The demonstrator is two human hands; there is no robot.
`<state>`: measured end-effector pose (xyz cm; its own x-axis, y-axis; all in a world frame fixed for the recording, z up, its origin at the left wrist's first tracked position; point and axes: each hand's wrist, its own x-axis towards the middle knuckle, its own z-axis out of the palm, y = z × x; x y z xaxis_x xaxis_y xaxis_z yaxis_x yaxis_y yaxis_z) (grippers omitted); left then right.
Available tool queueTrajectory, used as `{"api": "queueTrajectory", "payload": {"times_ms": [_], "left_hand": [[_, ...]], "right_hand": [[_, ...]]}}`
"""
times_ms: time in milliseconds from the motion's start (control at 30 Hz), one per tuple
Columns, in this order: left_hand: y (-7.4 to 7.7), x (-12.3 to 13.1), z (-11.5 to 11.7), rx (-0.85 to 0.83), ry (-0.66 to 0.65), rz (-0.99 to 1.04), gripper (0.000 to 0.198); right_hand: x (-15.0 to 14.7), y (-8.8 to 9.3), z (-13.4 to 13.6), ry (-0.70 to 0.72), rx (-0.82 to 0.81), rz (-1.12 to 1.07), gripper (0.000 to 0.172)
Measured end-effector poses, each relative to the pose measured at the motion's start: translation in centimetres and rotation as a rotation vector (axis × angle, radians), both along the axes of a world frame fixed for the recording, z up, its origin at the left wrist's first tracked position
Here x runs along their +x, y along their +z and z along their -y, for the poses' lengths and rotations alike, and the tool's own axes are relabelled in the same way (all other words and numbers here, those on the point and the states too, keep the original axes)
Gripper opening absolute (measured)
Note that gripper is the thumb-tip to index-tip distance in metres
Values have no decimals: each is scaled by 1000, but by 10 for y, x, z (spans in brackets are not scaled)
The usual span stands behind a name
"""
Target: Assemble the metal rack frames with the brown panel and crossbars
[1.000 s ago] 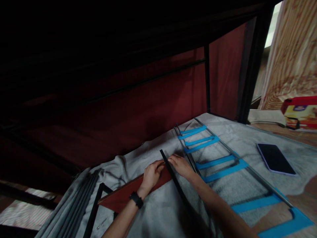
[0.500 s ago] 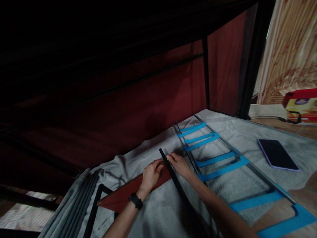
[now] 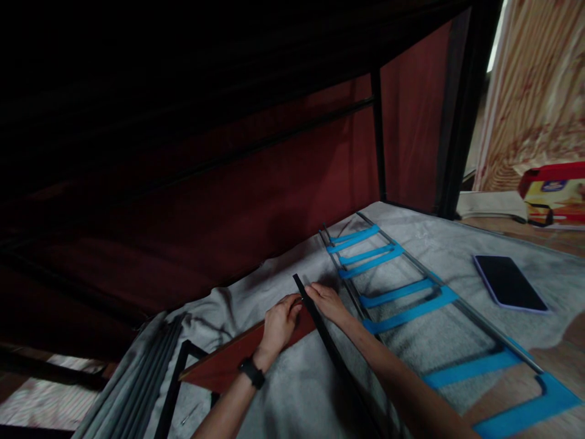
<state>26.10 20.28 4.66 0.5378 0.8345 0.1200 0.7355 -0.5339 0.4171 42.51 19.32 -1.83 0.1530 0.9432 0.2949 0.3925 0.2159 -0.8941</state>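
A rumpled grey blanket (image 3: pixel 429 238) spreads over a brown floor (image 3: pixel 493 227). At its right lies a dark-screened smartphone (image 3: pixel 510 283) in a lilac case. Beside that, bright blue brackets (image 3: pixel 406 311) sit in a ladder-like row along steel tubes (image 3: pixel 484 324). A bundle of grey tubes (image 3: pixel 132 390) lies along the left edge, near a black metal frame (image 3: pixel 172 390) and a thin metal piece (image 3: pixel 185 419), perhaps a screw. Beyond the blanket, a red-and-yellow carton (image 3: pixel 555 195) rests on the floor.
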Motion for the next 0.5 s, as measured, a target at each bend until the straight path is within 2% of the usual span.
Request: {"api": "queueTrajectory", "payload": {"times_ms": [133,267,500], "left_hand": [[-2,-2,-4,3,-28,41,31],[0,-5,-10,-21,-45,60,30],[6,-4,-11,-116,-49,65,31]], "right_hand": [[1,2,4,26,-2,-40,35],[1,2,4,64,-5,-32,26],[7,1,4,152,110,21,12]]}}
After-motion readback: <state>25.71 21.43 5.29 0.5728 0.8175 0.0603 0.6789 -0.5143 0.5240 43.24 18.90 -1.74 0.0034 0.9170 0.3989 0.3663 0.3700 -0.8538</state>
